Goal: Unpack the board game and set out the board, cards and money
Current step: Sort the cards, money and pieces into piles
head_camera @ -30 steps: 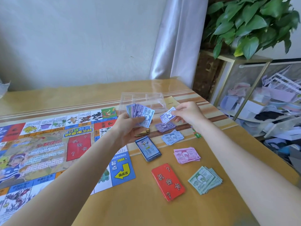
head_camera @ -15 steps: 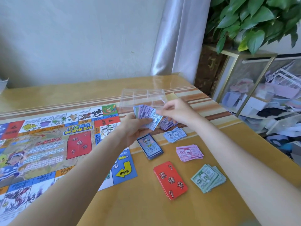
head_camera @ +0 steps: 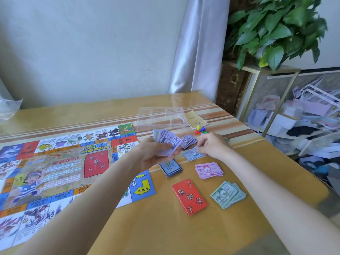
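While a clear tray (head_camera: 161, 117) and pawns (head_camera: 200, 130) sit at 12 o'clock, sorted money lies at 4.
Left hand (head_camera: 156, 153) grips fanned purple notes (head_camera: 166, 141); right hand (head_camera: 211, 146) pinches the blue notes (head_camera: 191, 154) beside the board (head_camera: 55, 162).

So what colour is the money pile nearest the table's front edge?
Green, clearest in the head view.

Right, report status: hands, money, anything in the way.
Left hand grips fanned purple notes. Right hand pinching blue notes pile. Pink notes, green notes laid out. Nothing blocking.
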### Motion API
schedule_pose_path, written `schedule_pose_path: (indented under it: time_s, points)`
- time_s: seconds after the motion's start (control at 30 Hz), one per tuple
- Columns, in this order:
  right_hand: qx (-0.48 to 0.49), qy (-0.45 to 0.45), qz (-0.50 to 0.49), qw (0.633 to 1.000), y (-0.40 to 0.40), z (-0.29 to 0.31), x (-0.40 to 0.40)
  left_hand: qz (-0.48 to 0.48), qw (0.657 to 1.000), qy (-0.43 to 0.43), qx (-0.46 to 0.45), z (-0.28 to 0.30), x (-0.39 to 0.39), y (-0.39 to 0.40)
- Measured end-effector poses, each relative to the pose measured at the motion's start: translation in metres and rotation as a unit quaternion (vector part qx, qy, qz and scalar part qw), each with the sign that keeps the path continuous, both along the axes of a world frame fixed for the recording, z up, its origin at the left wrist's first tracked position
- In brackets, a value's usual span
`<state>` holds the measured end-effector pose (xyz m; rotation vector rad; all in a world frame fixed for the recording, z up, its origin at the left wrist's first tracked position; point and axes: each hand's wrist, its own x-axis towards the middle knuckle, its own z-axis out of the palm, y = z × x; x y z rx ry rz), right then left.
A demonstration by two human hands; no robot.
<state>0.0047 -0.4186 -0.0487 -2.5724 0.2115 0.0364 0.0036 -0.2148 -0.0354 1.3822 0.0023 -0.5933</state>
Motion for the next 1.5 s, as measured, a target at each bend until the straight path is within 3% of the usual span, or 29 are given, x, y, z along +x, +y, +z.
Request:
schedule_pose_path:
  time_s: [0.07,0.1,0.2,0.27,0.4,0.57,0.77,0.97,1.2,1.4,1.5]
  points:
    - [-0.048,-0.035,-0.009,0.998,0.003,0.005,-0.001,-0.011,0.998,0.052,-0.036,0.001,-0.003,-0.001]
    - [-0.027,-0.056,-0.011,0.998,0.004,0.010,-0.001,-0.015,0.995,0.078,-0.062,0.001,-0.005,-0.002]
    - [0.167,-0.056,0.033,0.984,0.012,0.031,-0.007,-0.016,0.989,0.104,-0.104,0.003,-0.009,-0.004]
    - [0.214,-0.012,0.085,0.973,0.018,0.041,-0.014,-0.015,0.992,0.088,-0.090,0.004,-0.013,-0.006]
    - [0.225,-0.005,0.122,0.967,0.021,0.042,-0.021,-0.034,0.998,0.048,-0.030,0.007,-0.020,-0.013]
    - [0.219,-0.017,0.112,0.969,0.010,0.034,-0.029,-0.071,0.994,0.047,-0.073,0.008,-0.027,-0.011]
    - [0.208,-0.013,0.124,0.970,0.010,0.034,-0.038,-0.047,0.998,-0.009,0.027,0.001,-0.032,-0.018]
    - [0.150,-0.042,0.106,0.982,0.005,0.034,-0.034,-0.055,0.996,-0.003,-0.073,0.008,-0.034,-0.015]
    - [0.151,-0.061,0.129,0.978,0.010,0.040,-0.037,-0.002,0.997,-0.059,0.045,0.005,-0.030,-0.017]
    - [0.162,-0.054,0.129,0.977,0.012,0.033,-0.033,-0.037,0.998,-0.015,-0.049,0.008,-0.030,-0.017]
    - [0.188,-0.053,0.115,0.974,0.010,0.033,-0.030,-0.007,0.999,-0.024,-0.041,0.009,-0.026,-0.015]
